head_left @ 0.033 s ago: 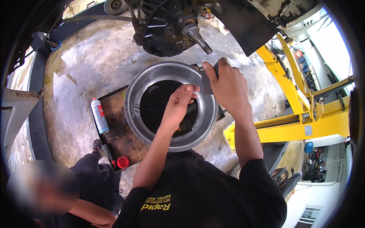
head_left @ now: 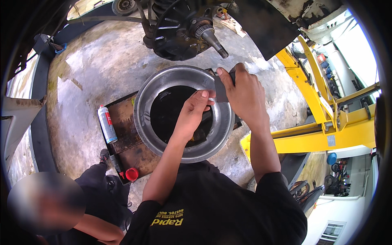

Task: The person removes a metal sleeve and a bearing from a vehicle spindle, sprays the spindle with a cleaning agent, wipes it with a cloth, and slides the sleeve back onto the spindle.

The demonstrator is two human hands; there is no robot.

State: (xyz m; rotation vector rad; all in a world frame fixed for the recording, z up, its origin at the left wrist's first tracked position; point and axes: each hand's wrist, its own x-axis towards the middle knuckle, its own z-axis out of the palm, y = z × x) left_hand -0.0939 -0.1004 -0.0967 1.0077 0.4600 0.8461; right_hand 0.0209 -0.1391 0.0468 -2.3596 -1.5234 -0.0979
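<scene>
My left hand (head_left: 193, 108) is closed over a wide metal basin (head_left: 143, 134), pinching a small pale metallic piece (head_left: 212, 95) between thumb and fingers. Just to its right, my right hand (head_left: 246, 90) grips a thin, dark grey sheet (head_left: 221, 90) that looks like sandpaper, thumb pressed on its face. The sheet's lower edge is close to the pale piece; whether they touch I cannot tell. Inside the basin lies dark liquid (head_left: 167, 118) with partly sunken, unclear shapes. Beyond my hands, a vehicle's bare wheel spindle (head_left: 211, 40) juts out from a dark round backing plate (head_left: 171, 30).
Under the basin is a grimy tray (head_left: 125, 139) bearing a spray can (head_left: 107, 124), a red cap (head_left: 132, 174) and a dark tool (head_left: 116, 164). A yellow lift frame (head_left: 310, 141) stands at the right. Another person (head_left: 92, 183) is at the lower left.
The dark grey sheet in my right hand has turned slightly, showing more of its face. My left hand has barely moved.
</scene>
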